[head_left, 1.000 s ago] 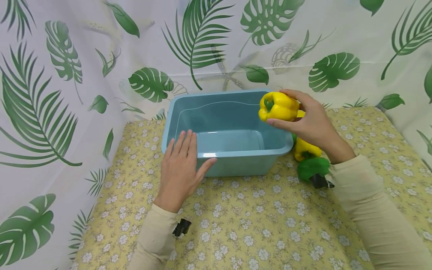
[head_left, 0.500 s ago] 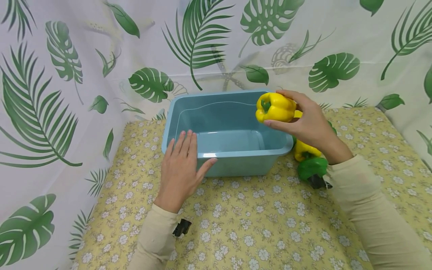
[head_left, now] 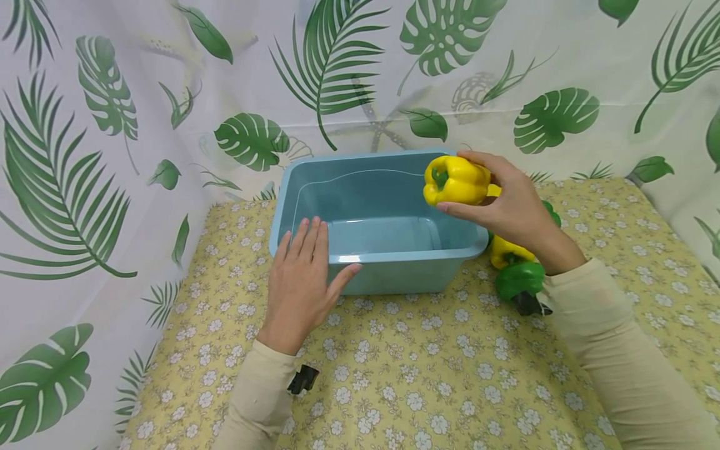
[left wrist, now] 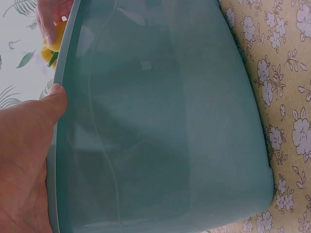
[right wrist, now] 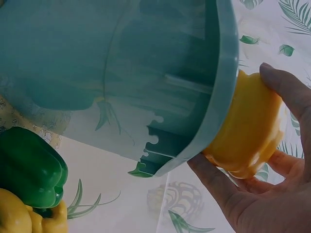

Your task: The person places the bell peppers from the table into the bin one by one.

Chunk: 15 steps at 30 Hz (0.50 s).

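A yellow bell pepper [head_left: 457,181] with a green stem is held up by my right hand [head_left: 520,209], thumb below it and fingers above. It hangs over the right end of a blue plastic tub [head_left: 405,255]. In the right wrist view the held pepper [right wrist: 252,124] appears beyond the tub's rim, between thumb and fingers. My left hand [head_left: 300,284] lies on the tub's front rim at the left, fingers straight and the thumb spread. The left wrist view shows the left thumb [left wrist: 56,97] at the rim along the tub's side.
Right of the tub several more bell peppers sit close together: a yellow one [head_left: 510,251], a green one [head_left: 519,280] and another green one [head_left: 552,214] partly hidden by the right hand. A flowered yellow cloth [head_left: 416,369] covers the table. A leaf-print curtain [head_left: 236,81] stands behind.
My right hand has shifted slightly left with the yellow bell pepper, a little farther over the tub. The left hand and the tub have stayed where they were.
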### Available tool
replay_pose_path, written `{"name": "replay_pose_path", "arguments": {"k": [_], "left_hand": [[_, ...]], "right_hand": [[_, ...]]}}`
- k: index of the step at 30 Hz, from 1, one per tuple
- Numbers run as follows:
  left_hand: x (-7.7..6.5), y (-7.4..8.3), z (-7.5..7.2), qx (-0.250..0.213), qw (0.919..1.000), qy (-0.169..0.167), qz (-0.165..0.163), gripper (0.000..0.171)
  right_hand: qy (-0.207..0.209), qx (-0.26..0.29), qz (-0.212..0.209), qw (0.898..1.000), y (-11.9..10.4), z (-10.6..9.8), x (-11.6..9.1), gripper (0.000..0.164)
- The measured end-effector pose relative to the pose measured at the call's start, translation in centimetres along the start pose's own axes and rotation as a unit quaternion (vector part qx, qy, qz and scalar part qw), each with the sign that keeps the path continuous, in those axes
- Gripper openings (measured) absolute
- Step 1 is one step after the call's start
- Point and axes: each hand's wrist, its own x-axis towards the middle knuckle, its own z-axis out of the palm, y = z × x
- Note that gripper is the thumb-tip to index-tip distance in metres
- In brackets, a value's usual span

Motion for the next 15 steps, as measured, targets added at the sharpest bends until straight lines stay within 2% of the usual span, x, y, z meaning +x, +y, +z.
{"name": "replay_pose_path", "arguments": {"k": [15], "left_hand": [[-0.01,0.0,0.0,0.002,1.0,0.005,0.002,0.087]], "right_hand": [[-0.008,-0.014,-0.013,1.0,-0.08,0.27,0.0,0.08]]}}
